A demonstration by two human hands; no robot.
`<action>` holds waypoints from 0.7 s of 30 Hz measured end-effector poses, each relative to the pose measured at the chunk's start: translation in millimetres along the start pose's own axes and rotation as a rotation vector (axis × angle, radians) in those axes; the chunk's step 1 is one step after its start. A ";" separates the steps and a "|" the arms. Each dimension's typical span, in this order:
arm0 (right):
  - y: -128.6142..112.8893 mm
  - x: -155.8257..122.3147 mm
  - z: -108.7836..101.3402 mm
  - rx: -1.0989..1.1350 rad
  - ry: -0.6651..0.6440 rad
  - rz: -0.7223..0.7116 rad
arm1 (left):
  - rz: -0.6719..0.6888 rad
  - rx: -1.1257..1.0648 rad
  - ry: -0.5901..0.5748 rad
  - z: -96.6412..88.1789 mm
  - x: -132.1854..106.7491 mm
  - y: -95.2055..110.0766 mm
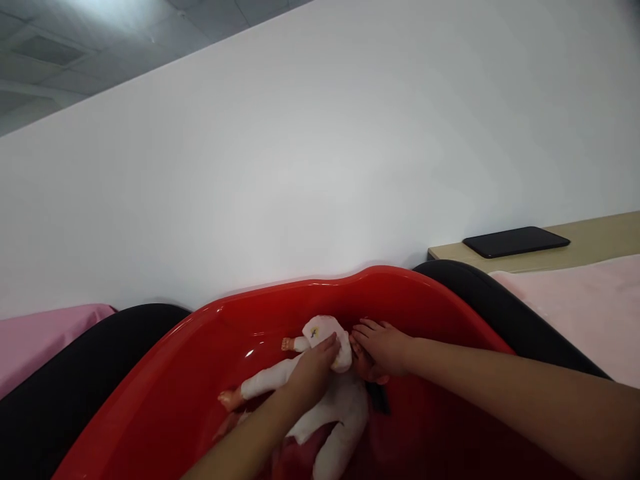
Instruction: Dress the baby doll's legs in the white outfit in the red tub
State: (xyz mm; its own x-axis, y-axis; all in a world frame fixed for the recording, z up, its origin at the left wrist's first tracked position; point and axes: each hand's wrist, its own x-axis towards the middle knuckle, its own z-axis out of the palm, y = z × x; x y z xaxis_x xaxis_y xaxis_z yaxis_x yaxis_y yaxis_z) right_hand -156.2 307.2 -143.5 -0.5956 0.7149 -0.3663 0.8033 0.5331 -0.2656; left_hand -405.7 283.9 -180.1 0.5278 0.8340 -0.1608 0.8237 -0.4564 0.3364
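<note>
- One red tub [210, 347], near centre, with one doll [340, 407] lying inside it, near the tub's middle.
- Doll wears white; one bare foot shows at left [227, 399], one small hand up by the far side [287, 344]. Dark hair shows under the right hand's side.
- One small white cloth [325, 337] sits on the doll's upper end, by the head.
- Left hand [313, 373]: reaches in from the near side, fingers curled together onto the cloth and the doll's chest, pressing on it. Can't tell if it's a real grip.
- Right hand [385, 347]: comes in from the right, fingers slightly spread, resting on the doll's head, fingertips touching the cloth's edge.
- The two hands nearly meet at the cloth.
- Two black rounded pads [75, 373], one on each side of the tub.
- One pink sheet far left [40, 333], one pale pink sheet at right [585, 307].
- One black tablet [515, 241] flat on one wooden ledge [600, 233], far right, well apart from the tub.
- White wall [320, 153] behind.
</note>
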 end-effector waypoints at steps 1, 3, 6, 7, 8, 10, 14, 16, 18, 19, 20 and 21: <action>-0.6 -0.5 -0.5 0.000 0.002 0.002 | 0.060 0.046 -0.046 5.5 -5.8 1.6; -2.0 -1.5 -2.1 0.011 0.006 -0.006 | 0.169 0.153 -0.128 12.9 -21.3 -2.0; -3.6 -2.5 -4.8 0.027 0.000 -0.012 | 0.243 0.288 -0.185 16.3 -48.5 -20.3; -3.9 -2.5 -5.4 0.028 -0.003 -0.009 | 0.239 0.304 -0.181 16.0 -57.8 -28.8; -4.1 -2.2 -5.6 0.025 -0.007 -0.002 | 0.230 0.325 -0.172 15.4 -66.9 -38.2; -4.2 -1.4 -5.5 0.014 -0.011 0.015 | 0.198 0.356 -0.172 14.0 -85.1 -60.0; -4.6 -1.0 -5.4 0.021 -0.019 0.015 | 0.056 0.424 -0.234 13.3 -121.8 -113.2; -5.3 -1.8 -5.9 0.035 -0.019 0.011 | -0.032 0.428 -0.262 13.1 -140.7 -140.8; -6.0 -2.8 -6.4 0.039 -0.021 0.025 | -0.114 0.409 -0.305 11.1 -159.3 -164.6; -6.2 -3.1 -6.5 0.039 -0.023 0.032 | -0.147 0.403 -0.334 9.1 -168.0 -173.9; -6.3 -3.3 -6.6 0.039 -0.023 0.035 | -0.172 0.396 -0.357 6.2 -176.0 -181.2; -6.3 -3.4 -6.6 0.040 -0.022 0.034 | -0.188 0.386 -0.368 2.6 -183.2 -186.0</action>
State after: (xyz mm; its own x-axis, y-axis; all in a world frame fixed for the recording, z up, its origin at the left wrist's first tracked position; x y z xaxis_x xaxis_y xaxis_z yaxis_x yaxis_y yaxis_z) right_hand -159.2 304.4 -134.7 -0.5683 0.7219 -0.3947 0.8227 0.4899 -0.2884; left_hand -655.0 215.2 -215.7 0.3455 0.7804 -0.5212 0.8899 -0.4488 -0.0822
